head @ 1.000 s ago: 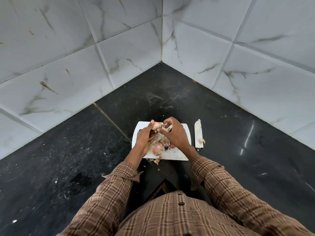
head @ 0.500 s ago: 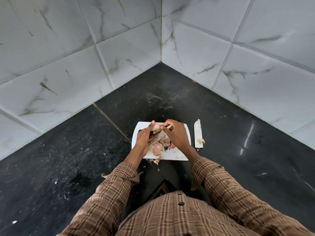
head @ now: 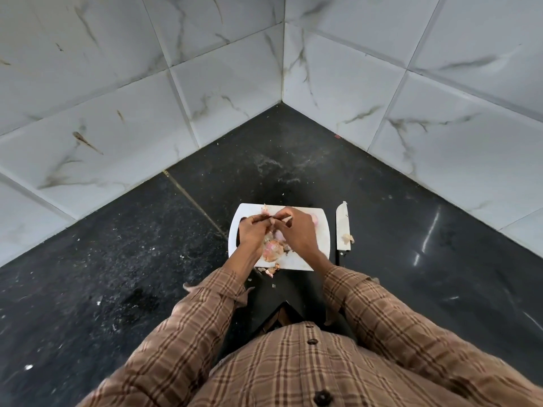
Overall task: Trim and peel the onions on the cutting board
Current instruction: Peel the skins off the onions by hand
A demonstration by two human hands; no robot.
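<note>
Nearest, below the brown plaid sleeves, a scrap of coppery onion skin (head: 272,271) lies on the black speckled stone tabletop (head: 117,259) just off the near edge of the white rectangular cutting board (head: 321,230). Just beyond it, on the board's near half and between the two wrists, sits a pinkish, partly skinned onion (head: 272,249), closer to the left wrist. Above it the left hand (head: 252,232) and right hand (head: 297,230) meet fingertip to fingertip over the board's middle, both pinching what looks like a thin strip of dark skin stretched crosswise between them; whether an onion is hidden under the fingers I cannot tell. Likely the strip gets pulled free sideways, and the resting onion then lies straight below, an easy reach for either hand. Another pale pink piece (head: 314,219) peeks out past the right knuckles. Right of the board, apart from it, a white-bladed knife (head: 342,227) lies with its tip pointing away, a skin flake on its blade. Farther off, the tabletop runs into a corner of grey-veined white marble wall tiles (head: 382,113).
</note>
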